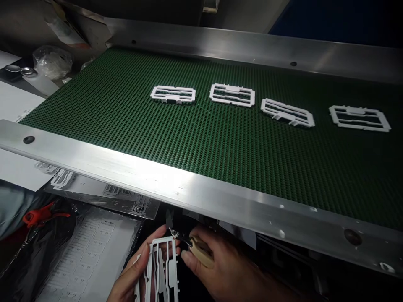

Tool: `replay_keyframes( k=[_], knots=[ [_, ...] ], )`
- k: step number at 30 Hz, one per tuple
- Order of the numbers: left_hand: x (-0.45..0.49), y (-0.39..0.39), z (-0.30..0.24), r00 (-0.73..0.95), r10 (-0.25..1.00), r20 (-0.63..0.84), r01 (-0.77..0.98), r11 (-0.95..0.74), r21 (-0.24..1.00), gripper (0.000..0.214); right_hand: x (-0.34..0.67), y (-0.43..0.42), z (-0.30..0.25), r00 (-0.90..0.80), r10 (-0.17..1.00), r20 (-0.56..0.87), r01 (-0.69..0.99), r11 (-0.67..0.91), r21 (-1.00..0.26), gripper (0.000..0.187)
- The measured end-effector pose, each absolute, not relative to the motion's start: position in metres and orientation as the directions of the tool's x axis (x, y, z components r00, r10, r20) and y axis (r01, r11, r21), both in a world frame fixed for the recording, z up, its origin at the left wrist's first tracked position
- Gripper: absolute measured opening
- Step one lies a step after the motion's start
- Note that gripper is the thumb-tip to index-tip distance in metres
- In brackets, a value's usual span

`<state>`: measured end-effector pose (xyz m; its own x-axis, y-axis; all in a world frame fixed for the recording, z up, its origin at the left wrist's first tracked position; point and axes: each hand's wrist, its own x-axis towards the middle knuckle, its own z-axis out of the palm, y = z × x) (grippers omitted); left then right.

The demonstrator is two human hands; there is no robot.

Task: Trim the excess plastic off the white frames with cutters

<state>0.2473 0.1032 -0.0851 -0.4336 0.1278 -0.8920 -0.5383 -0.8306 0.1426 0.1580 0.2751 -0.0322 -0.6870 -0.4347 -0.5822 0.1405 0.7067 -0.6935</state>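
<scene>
Crowding the left side below the near rail (103, 176) of the green conveyor belt (189, 126), a black plastic sheet (28, 247) carries an orange clip (44, 214) and a white moulded tray (88, 251); just above lies a steel sheet (103, 197) with more white frames (63, 178); next, at the bottom of the view, the left hand (132, 272) has its grip closed on a white plastic frame (157, 268), held upright with the fingers curled behind it; just right of that, the right hand (226, 264) has its grip wrapped around the beige handle of a pair of side cutters (200, 251), their metal tips right beside the frame's top corner; whether they bite on it is hidden; those tips are the main risk, since a slip could nick a thin bar or the nearby fingers, and a twist could snap the frame; four similar frames (359, 118) lie in a row across the belt, running out toward its right end; the third sits skewed.
</scene>
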Motion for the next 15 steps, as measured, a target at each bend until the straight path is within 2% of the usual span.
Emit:
replay_keyframes(
  k=[4, 8, 11, 13, 15],
  knots=[
    [0.239, 0.109, -0.077, -0.438, 0.084, -0.895, -0.486, -0.86, 0.158, 0.058, 0.172, 0.265, -0.047, -0.575, -0.466, -0.672, 0.419, 0.537, -0.732, 0.009],
    [0.23, 0.111, -0.082, -0.418, 0.043, -0.908, -0.505, -0.841, 0.192, 0.041, 0.18, 0.264, -0.056, -0.606, -0.45, -0.656, 0.53, 0.387, -0.755, 0.014],
    [0.23, 0.103, -0.098, -0.459, -0.069, -0.886, -0.654, -0.649, 0.389, 0.026, 0.179, 0.268, -0.055, -0.614, -0.43, -0.662, 0.536, 0.389, -0.749, 0.011],
    [0.233, 0.099, -0.106, -0.497, -0.161, -0.853, -0.714, -0.482, 0.507, 0.037, 0.177, 0.27, -0.054, -0.591, -0.431, -0.682, 0.554, 0.398, -0.731, 0.01],
    [0.235, 0.097, -0.108, -0.568, -0.214, -0.794, -0.703, -0.375, 0.604, 0.038, 0.175, 0.273, -0.055, -0.558, -0.425, -0.713, 0.587, 0.404, -0.701, 0.012]
  ],
)
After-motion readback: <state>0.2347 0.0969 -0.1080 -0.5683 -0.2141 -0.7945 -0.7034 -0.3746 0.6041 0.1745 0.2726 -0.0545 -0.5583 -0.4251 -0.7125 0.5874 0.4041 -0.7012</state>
